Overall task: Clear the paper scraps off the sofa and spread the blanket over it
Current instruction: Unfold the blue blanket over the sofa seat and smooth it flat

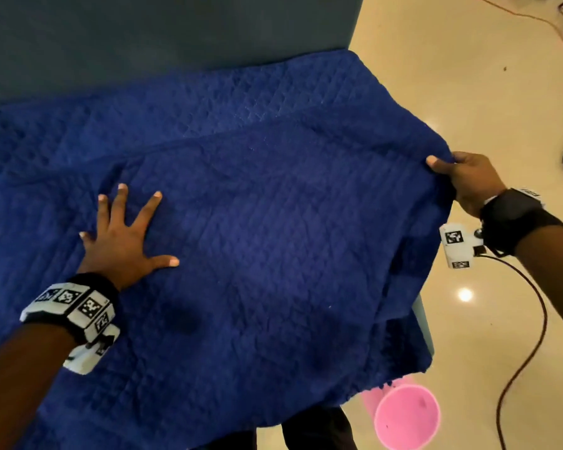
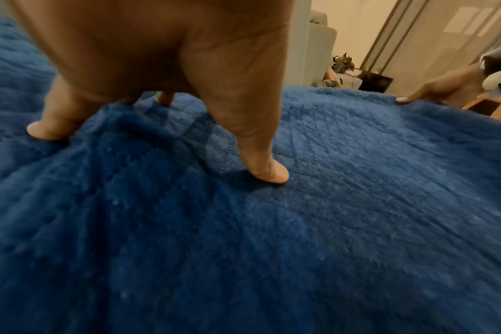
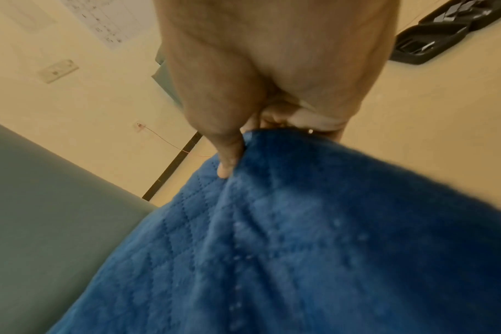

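Observation:
A quilted dark-blue blanket (image 1: 257, 222) lies over the grey-blue sofa (image 1: 143, 37), whose backrest shows along the top of the head view. My left hand (image 1: 124, 235) presses flat on the blanket with fingers spread; the left wrist view shows its fingertips (image 2: 269, 174) on the blue blanket (image 2: 329, 203). At the right end my right hand (image 1: 462, 177) grips the blanket's raised edge, thumb on top. In the right wrist view the thumb (image 3: 226, 158) pinches the blanket (image 3: 301, 248) beside the sofa (image 3: 43, 214). No paper scraps are visible.
A pink bucket (image 1: 407, 417) stands on the cream floor (image 1: 468, 76) by the sofa's front right corner. A dark cable (image 1: 530, 336) trails from my right wrist across the floor. A black case (image 3: 443, 31) lies on the floor to the right.

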